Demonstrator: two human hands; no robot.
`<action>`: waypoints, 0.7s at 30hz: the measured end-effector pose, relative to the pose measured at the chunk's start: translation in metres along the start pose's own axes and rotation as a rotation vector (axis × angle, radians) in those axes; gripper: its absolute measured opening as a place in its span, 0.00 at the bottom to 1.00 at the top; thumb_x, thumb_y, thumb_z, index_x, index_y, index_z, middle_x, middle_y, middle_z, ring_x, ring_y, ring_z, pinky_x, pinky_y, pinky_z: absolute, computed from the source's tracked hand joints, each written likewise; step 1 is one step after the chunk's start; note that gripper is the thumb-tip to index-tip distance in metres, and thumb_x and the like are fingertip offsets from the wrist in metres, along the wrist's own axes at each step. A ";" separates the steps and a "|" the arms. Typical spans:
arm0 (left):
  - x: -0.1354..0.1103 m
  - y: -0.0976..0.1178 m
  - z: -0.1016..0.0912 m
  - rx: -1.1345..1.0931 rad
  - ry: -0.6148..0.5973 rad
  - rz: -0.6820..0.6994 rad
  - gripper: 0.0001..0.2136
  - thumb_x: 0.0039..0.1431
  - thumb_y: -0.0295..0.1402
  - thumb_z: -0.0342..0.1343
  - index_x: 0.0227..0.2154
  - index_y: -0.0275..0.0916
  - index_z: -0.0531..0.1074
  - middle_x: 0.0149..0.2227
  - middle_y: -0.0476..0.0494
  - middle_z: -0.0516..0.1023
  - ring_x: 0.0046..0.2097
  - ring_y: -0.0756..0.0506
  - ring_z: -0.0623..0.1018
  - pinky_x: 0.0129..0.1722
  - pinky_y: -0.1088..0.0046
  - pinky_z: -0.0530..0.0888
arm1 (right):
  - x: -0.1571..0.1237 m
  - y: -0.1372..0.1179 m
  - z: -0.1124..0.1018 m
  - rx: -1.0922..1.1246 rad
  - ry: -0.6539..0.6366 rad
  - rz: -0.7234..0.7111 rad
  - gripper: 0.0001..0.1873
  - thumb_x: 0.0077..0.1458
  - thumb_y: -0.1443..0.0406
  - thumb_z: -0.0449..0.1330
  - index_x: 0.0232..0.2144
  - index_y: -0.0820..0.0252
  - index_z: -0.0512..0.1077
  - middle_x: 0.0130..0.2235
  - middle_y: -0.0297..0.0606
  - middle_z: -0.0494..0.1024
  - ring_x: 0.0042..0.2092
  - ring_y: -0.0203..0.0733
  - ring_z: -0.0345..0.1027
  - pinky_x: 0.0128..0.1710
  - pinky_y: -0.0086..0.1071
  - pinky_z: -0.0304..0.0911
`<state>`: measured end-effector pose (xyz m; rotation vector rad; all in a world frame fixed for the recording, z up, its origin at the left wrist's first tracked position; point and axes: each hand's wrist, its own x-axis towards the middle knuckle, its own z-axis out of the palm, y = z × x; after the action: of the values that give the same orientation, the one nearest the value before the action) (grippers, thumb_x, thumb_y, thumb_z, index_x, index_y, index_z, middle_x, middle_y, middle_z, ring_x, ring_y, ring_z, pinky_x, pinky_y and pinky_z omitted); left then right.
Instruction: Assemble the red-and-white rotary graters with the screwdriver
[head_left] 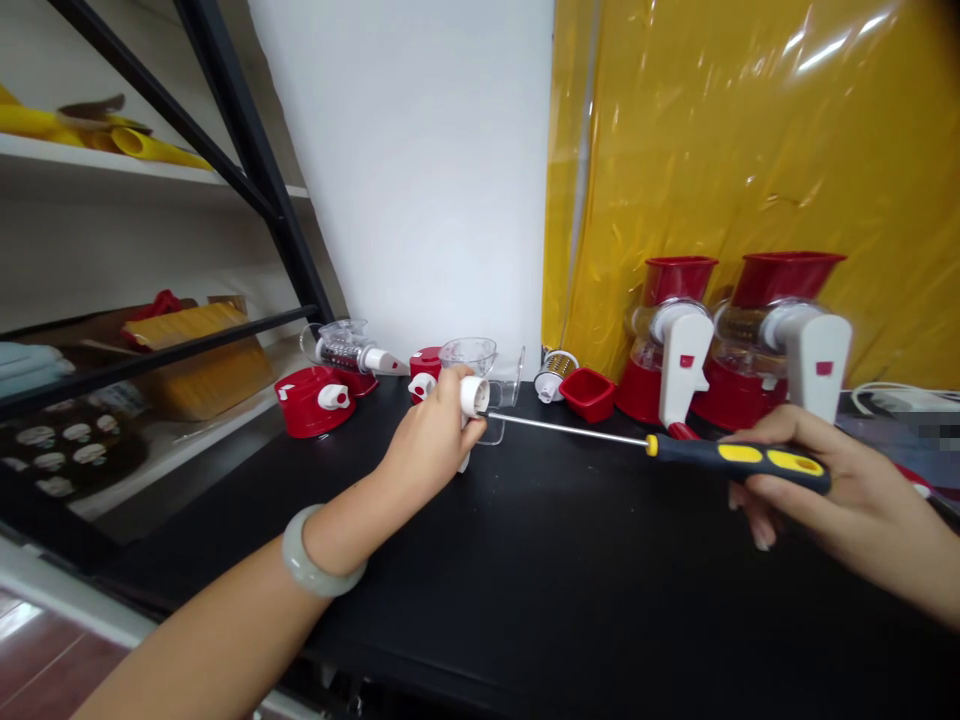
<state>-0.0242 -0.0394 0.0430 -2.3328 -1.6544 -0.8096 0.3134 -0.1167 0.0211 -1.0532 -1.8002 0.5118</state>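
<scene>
My left hand (439,425) is closed around a white plastic part (474,396) whose round, hollow end faces right. Behind these fingers is a clear plastic housing (471,352); whether it is joined to the white part I cannot tell. My right hand (817,480) grips a screwdriver (739,456) by its black and yellow handle, some fingers hanging loose below. The long metal shaft lies nearly level, and its tip reaches the white part beside my left thumb. Exact contact at the tip is too small to make out.
Two red-and-white rotary graters (681,340) stand at the back right. Beside them are a red hopper (589,393) and a metal grating drum (556,375). A red base (311,400) sits back left on the black table (555,590). A black-framed shelf (289,240) borders the left.
</scene>
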 end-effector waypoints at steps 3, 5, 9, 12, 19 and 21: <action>-0.002 0.000 0.001 -0.004 0.007 0.030 0.21 0.56 0.31 0.53 0.52 0.38 0.56 0.38 0.39 0.77 0.35 0.39 0.80 0.31 0.67 0.71 | 0.001 -0.001 0.003 0.122 0.028 0.068 0.14 0.59 0.53 0.55 0.42 0.54 0.64 0.26 0.34 0.74 0.20 0.38 0.68 0.16 0.30 0.66; -0.003 0.000 0.001 -0.007 0.014 0.045 0.21 0.56 0.30 0.53 0.53 0.38 0.56 0.38 0.39 0.77 0.35 0.40 0.80 0.31 0.67 0.71 | 0.002 -0.002 0.004 0.221 0.089 0.072 0.20 0.59 0.53 0.56 0.51 0.50 0.59 0.35 0.38 0.75 0.24 0.40 0.71 0.18 0.31 0.68; -0.003 0.000 0.002 -0.013 0.020 0.043 0.21 0.56 0.30 0.54 0.52 0.37 0.57 0.37 0.39 0.77 0.34 0.40 0.80 0.31 0.67 0.72 | 0.001 -0.002 0.001 0.344 0.125 0.103 0.33 0.49 0.55 0.65 0.53 0.41 0.52 0.47 0.39 0.71 0.37 0.45 0.76 0.33 0.37 0.75; -0.003 0.000 0.001 -0.017 0.016 0.035 0.21 0.56 0.30 0.54 0.52 0.38 0.57 0.38 0.38 0.77 0.35 0.39 0.80 0.32 0.66 0.72 | -0.001 -0.001 -0.003 0.247 0.150 0.024 0.32 0.48 0.60 0.66 0.50 0.40 0.53 0.47 0.36 0.71 0.35 0.43 0.76 0.32 0.34 0.74; -0.005 0.005 -0.001 -0.020 -0.016 0.018 0.21 0.56 0.30 0.54 0.52 0.38 0.57 0.39 0.38 0.76 0.35 0.38 0.80 0.32 0.64 0.72 | -0.004 -0.003 -0.005 -0.199 0.151 -0.134 0.11 0.62 0.55 0.52 0.41 0.53 0.67 0.22 0.32 0.70 0.20 0.35 0.67 0.19 0.27 0.65; -0.005 0.005 -0.001 -0.020 -0.010 0.018 0.21 0.55 0.30 0.54 0.52 0.39 0.57 0.40 0.39 0.76 0.35 0.38 0.80 0.32 0.64 0.72 | -0.002 -0.005 -0.003 -0.069 0.124 -0.083 0.14 0.63 0.53 0.48 0.45 0.52 0.64 0.26 0.34 0.72 0.21 0.37 0.68 0.18 0.29 0.66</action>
<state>-0.0213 -0.0458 0.0422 -2.3658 -1.6342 -0.8154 0.3136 -0.1217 0.0250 -1.0304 -1.7541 0.3291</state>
